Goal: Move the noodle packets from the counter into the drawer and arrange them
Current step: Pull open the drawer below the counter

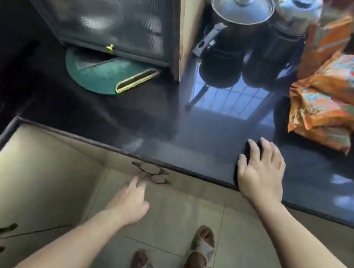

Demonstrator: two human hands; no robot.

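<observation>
Daylight is moderate; a bright window grid glares off the glossy black counter (pixel 233 101). The whole frame is soft with motion blur, worst on the noodle packets (pixel 343 90), and straight edges bow toward the corners.

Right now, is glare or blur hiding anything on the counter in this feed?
Head view: the glossy black counter mirrors a bright window below the lidded dark pot, washing out that patch; the orange noodle packets at right are smeared by motion blur, print unreadable; wide-angle bending curves the counter edge; both hands, left hand and right hand, look fairly sharp.
</observation>
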